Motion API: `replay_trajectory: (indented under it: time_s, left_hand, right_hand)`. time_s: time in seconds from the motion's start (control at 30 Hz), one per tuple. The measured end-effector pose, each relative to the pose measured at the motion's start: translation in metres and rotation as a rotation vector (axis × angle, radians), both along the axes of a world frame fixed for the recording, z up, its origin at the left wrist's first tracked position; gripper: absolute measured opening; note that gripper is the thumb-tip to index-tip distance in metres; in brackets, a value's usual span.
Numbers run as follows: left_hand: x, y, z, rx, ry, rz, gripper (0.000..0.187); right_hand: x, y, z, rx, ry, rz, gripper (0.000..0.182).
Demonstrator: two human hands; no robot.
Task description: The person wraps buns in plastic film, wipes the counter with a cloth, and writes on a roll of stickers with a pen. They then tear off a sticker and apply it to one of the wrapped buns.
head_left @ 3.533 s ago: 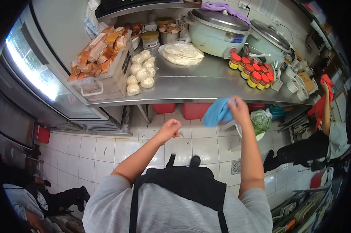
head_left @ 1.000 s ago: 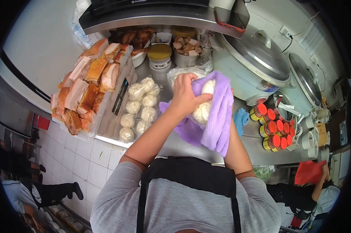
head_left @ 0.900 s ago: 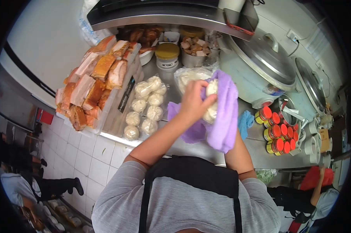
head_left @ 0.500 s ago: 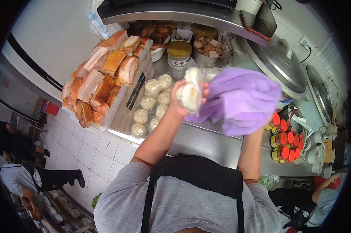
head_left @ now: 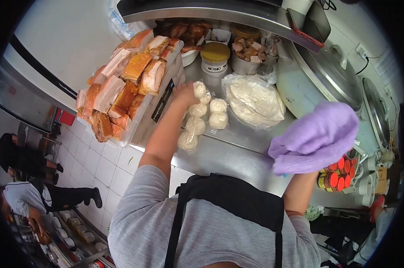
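Note:
My left hand (head_left: 185,94) reaches over the steel counter beside the meat container, its fingers curled against the far end of a cluster of plastic-wrapped white buns (head_left: 195,125). Just right of that cluster lies a separate wrapped pair of buns (head_left: 218,113). A purple cloth (head_left: 318,136) is held up at the right by my right hand, whose fingers are hidden behind it. Between the buns and the large pot rests a clear plastic bag with something pale inside (head_left: 254,100).
Roasted meat slabs (head_left: 121,89) fill a clear container at left. Behind are an onion tub (head_left: 215,58) and a pot of meat chunks (head_left: 249,52). Large lidded pots (head_left: 320,73) and red-lidded jars (head_left: 331,179) stand right. Other people are at lower left (head_left: 25,198) and lower right.
The wrapped pair my left hand held now lies on the counter, and that hand has moved left to the other buns, which sit closer together. The purple cloth has moved right, uncovering the plastic bag.

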State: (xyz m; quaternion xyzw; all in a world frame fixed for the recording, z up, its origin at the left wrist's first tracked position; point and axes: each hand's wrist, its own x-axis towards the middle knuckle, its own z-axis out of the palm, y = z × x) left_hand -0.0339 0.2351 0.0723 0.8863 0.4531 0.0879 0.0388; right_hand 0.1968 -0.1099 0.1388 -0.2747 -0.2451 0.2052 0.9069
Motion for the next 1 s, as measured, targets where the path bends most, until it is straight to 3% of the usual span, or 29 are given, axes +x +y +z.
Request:
replay_trajectory:
  time_s: [0.03, 0.13, 0.17, 0.23, 0.27, 0.3, 0.33, 0.43, 0.5, 0.53, 0.57, 0.67, 0.7, 0.8, 0.83, 0.93, 0.97, 1.0]
  left_hand:
    - [-0.004, 0.009, 0.0, -0.152, 0.106, -0.028, 0.064]
    - [0.001, 0.007, 0.016, -0.271, -0.247, 0.044, 0.06]
    - [0.004, -0.012, 0.032, -0.31, -0.547, -0.068, 0.061]
    - [0.024, -0.061, 0.061, -0.663, -1.026, -0.029, 0.06]
    - [0.036, -0.084, 0.064, -0.854, -1.257, 0.0, 0.06]
    - [0.047, -0.101, 0.051, -0.822, -1.262, -0.147, 0.06]
    - [0.053, -0.114, 0.039, -0.787, -1.265, -0.293, 0.059]
    - [0.046, -0.152, 0.055, -0.994, -1.197, -0.362, 0.054]
    - [0.044, -0.162, 0.069, -1.076, -1.152, -0.546, 0.05]
    - [0.041, -0.167, 0.07, -1.119, -1.125, -0.628, 0.048]
    - [0.048, -0.154, 0.05, -0.982, -1.051, -0.704, 0.043]
    - [0.05, -0.134, 0.053, -0.161, -0.726, -0.52, 0.037]
    - [0.05, -0.124, 0.047, -0.065, -0.777, -0.352, 0.034]
    - [0.051, -0.121, 0.036, -0.375, -0.821, -0.3, 0.036]
    - [0.054, -0.126, 0.033, -0.901, -1.016, -0.336, 0.045]
    - [0.05, -0.155, 0.058, -1.166, -1.208, -0.245, 0.051]
    - [0.047, -0.147, 0.057, -1.219, -1.073, -0.252, 0.063]
    - [0.049, -0.136, 0.05, -1.235, -1.115, -0.247, 0.065]
  right_hand:
    - [-0.007, 0.009, -0.004, -0.049, 0.012, 0.015, 0.056]
    - [-0.039, 0.043, -0.017, -0.284, -0.006, 0.061, 0.058]
    - [-0.052, 0.055, -0.022, -0.39, -0.053, 0.087, 0.058]
    - [-0.084, 0.083, -0.034, -0.471, -0.334, 0.161, 0.059]
    - [-0.1, 0.1, -0.041, -0.368, -0.563, 0.163, 0.059]
    - [-0.118, 0.115, -0.045, -0.261, -0.782, 0.109, 0.06]
    - [-0.133, 0.121, -0.041, -0.534, -1.054, -0.19, 0.064]
    - [-0.117, 0.115, 0.0, -0.881, -0.347, 0.129, 0.044]
    - [-0.079, 0.126, -0.018, -0.398, 0.236, 0.4, 0.05]
    - [-0.056, 0.123, -0.03, -0.136, 0.267, 0.696, 0.054]
    - [-0.045, 0.118, -0.04, 0.14, 0.302, 0.979, 0.058]
    - [-0.064, 0.101, -0.038, 0.009, 0.345, 0.679, 0.06]
    - [-0.071, 0.099, -0.04, -0.043, 0.363, 0.602, 0.06]
    - [-0.073, 0.113, -0.044, -0.529, 0.328, 0.376, 0.06]
    - [-0.068, 0.118, -0.051, -0.467, 0.414, 0.365, 0.053]
    - [-0.043, 0.123, -0.066, -0.724, 0.081, 0.164, 0.044]
    - [-0.046, 0.123, -0.061, -0.67, 0.027, 0.061, 0.042]
    - [-0.048, 0.121, -0.047, -0.613, -0.032, -0.042, 0.039]
